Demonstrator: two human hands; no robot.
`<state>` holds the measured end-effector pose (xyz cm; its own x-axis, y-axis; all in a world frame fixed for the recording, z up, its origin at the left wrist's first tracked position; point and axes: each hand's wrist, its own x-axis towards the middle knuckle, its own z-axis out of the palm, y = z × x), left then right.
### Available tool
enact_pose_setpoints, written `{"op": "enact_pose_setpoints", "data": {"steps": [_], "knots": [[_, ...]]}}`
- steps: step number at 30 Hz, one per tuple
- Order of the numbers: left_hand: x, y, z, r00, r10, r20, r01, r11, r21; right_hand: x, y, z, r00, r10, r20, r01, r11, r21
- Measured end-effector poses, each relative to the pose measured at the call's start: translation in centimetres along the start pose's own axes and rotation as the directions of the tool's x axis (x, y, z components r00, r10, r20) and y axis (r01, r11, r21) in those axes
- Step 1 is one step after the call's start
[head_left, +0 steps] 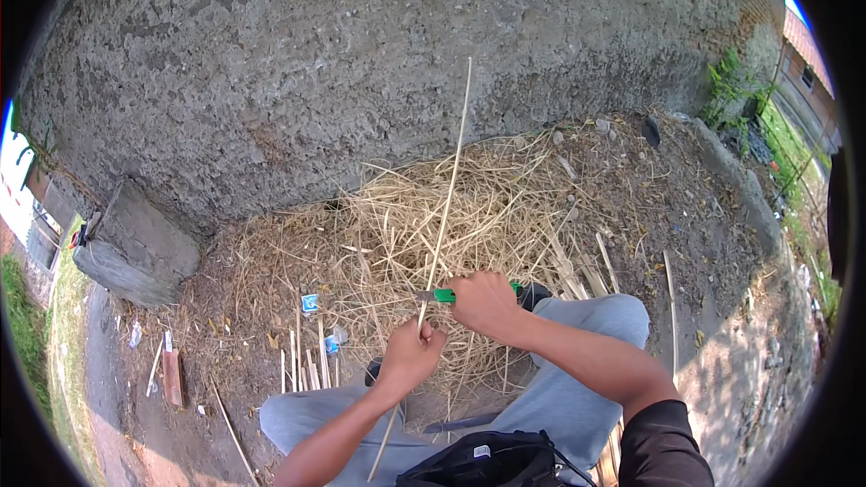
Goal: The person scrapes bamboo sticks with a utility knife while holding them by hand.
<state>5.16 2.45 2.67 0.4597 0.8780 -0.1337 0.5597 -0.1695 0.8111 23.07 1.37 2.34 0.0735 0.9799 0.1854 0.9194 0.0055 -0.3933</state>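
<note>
My left hand point(410, 356) is closed around a long, thin bamboo strip point(453, 179), which slants from beside my lap up toward the wall. Just above that grip, my right hand point(487, 305) is wrapped round the green handle of a utility knife point(444, 296). Its short blade lies across the strip, touching or very near it. Below both hands spreads a heap of pale, curled bamboo shavings point(406, 225) between my bent legs.
A rough grey wall point(361, 63) rises in front. Several split bamboo pieces point(309, 370) lie by my left knee, others point(577, 275) by the right. A concrete block point(149, 248) stands at left, near a reddish-brown piece point(172, 377). A black bag point(483, 462) rests at my lap.
</note>
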Motion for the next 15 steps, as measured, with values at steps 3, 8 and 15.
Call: {"op": "enact_pose_setpoints", "data": {"steps": [3, 8, 15], "knots": [[-0.3, 0.2, 0.4, 0.999, -0.007, -0.042, 0.011, 0.995, 0.096, 0.2, 0.3, 0.6, 1.000, -0.024, -0.018, 0.023, 0.998, -0.058], [-0.6, -0.7, 1.7, 0.999, -0.017, -0.039, 0.021, 0.991, 0.130, 0.4, 0.4, 1.5, 0.996, -0.079, -0.035, 0.069, 0.970, -0.234], [-0.7, 0.7, 1.0, 0.998, -0.062, -0.008, 0.062, 0.957, 0.283, 1.4, 1.6, 2.6, 0.978, -0.149, -0.147, 0.108, 0.961, -0.256]]}}
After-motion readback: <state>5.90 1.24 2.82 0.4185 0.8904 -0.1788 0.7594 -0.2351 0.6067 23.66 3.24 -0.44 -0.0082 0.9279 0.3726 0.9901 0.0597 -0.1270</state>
